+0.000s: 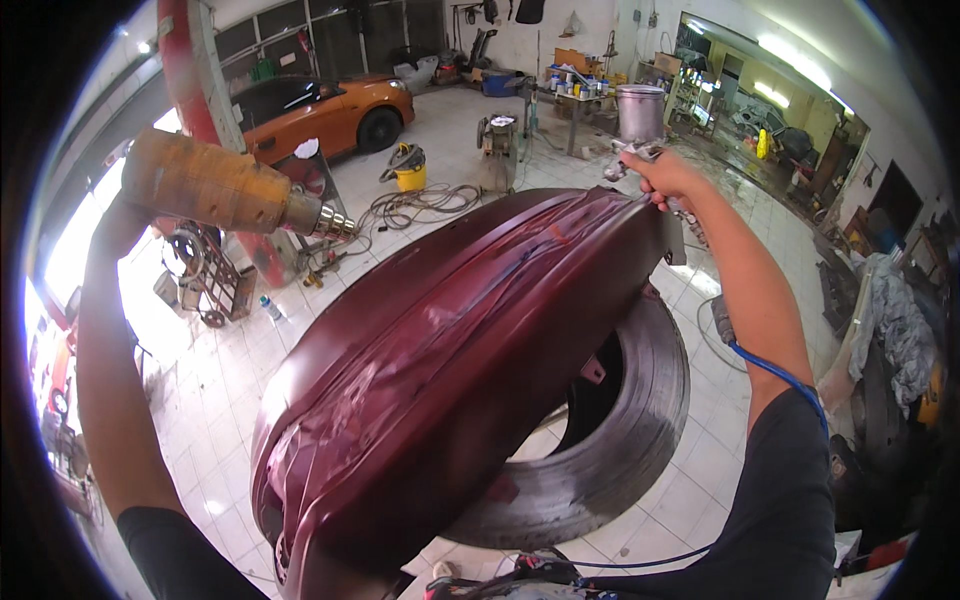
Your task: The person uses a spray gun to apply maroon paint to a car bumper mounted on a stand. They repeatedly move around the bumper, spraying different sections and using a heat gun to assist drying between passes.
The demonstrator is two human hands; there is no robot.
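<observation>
A large dark red car bumper point(570, 345) lies across a worn tire point(640, 450) on the floor in front of me. My left hand point(122, 226) is raised at the left, closed on a scuffed orange heat gun point(215, 183). The heat gun's metal nozzle points right, over the bumper's left side and apart from it; its body hides most of my fingers. At the bumper's far right end, my right hand point(675, 180) grips a spray gun point(640, 155) with a silver cup on top. A blue hose point(785, 375) runs along my right forearm.
An orange car point(340, 110) stands at the back left behind a red and white post point(205, 90). Coiled hose point(420, 205) lies near a yellow bucket point(408, 172). A wheeled cart point(215, 285) stands left, a cluttered table point(575, 100) far back, and plastic-draped parts point(895, 330) at right.
</observation>
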